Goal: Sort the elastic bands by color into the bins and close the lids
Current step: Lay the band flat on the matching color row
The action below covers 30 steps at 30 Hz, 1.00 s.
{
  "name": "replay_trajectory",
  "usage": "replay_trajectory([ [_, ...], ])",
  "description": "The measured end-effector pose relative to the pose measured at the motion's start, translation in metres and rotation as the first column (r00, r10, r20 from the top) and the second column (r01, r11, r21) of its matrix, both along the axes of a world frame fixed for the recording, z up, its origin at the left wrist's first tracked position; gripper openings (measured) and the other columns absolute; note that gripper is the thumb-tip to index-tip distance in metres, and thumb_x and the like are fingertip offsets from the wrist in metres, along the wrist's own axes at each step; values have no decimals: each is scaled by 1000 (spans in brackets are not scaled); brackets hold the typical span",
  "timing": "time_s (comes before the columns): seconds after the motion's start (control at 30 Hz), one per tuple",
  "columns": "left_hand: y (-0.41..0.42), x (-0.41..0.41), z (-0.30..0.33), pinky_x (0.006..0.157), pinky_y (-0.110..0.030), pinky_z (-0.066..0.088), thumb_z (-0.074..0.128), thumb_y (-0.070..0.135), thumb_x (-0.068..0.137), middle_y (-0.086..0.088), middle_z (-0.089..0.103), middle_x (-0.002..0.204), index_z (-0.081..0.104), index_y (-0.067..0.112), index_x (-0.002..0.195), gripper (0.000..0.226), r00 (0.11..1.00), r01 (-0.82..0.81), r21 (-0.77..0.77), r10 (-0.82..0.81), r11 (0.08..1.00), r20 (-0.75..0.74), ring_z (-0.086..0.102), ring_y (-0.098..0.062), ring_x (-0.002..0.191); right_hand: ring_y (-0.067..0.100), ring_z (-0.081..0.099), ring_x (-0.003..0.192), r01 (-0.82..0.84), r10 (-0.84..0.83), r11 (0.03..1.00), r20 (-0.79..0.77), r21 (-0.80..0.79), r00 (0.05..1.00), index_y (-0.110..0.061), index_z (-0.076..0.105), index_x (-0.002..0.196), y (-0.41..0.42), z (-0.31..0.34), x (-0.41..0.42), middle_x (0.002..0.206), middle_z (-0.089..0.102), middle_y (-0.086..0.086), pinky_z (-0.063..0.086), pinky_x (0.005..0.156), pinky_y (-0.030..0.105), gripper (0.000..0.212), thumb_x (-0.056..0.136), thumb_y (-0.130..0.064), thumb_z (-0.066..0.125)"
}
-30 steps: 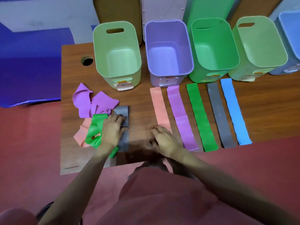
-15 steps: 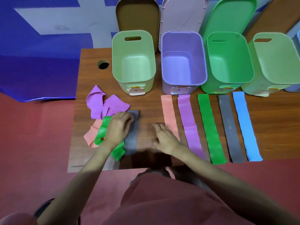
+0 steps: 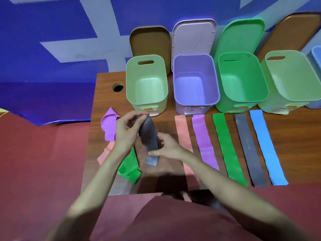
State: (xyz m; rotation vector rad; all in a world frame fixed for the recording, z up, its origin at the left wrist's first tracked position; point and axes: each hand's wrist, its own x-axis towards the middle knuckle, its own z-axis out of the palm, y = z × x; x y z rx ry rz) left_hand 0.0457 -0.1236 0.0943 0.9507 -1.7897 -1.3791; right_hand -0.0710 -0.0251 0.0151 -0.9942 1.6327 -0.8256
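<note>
Lifted off the table, grey band [image 3: 149, 136] hangs between left hand [image 3: 127, 131] and right hand [image 3: 169, 147].

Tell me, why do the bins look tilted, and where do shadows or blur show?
Head view: the wide lens bends the edges, so the pale green bin at right leans outward. Dark arm shadows fall on the table near its front edge. The grey band, held between left hand and right hand, looks slightly motion-smeared.
</note>
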Motion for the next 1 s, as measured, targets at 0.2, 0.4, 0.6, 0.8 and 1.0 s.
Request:
replay_trajectory([
  [0.2,-4,-14,4,79,-16,47,62,1,87,16,71,81,69,13,91,15,989,-124,111,133,986,-69,64,-1,84,13,65,80,32,-29,999,90,-22,995,-4,63,83,14,1,-5,87,73,7,53,73,41,37,59,-22,85],
  [0.4,-5,-30,-11,77,-18,48,62,2,87,12,72,78,70,19,87,19,971,-182,243,213,953,-106,64,-2,80,8,58,75,96,-101,993,77,69,992,-4,62,78,54,2,-36,81,70,10,41,66,28,36,62,-28,84],
  [0.6,3,-52,-37,81,-39,49,67,6,84,-2,72,83,74,22,83,18,986,-150,263,163,953,-31,63,-17,83,0,41,54,175,-184,965,32,197,982,-16,46,58,124,-10,-78,58,46,-4,30,53,23,35,77,-7,74],
  [0.8,9,-77,-52,78,-23,49,68,4,81,-2,70,83,72,14,84,12,976,98,-77,-80,992,202,63,-1,78,9,45,49,393,-420,865,21,313,907,-11,54,58,204,-26,-108,53,47,-2,33,49,22,29,84,-6,69],
  [1.0,30,-105,-50,55,-9,46,67,-4,81,-5,66,77,66,6,86,12,813,479,-64,-415,875,409,59,0,52,5,59,63,657,-680,685,-45,317,731,-1,64,93,245,-32,-127,81,63,8,43,53,10,7,90,1,57],
])
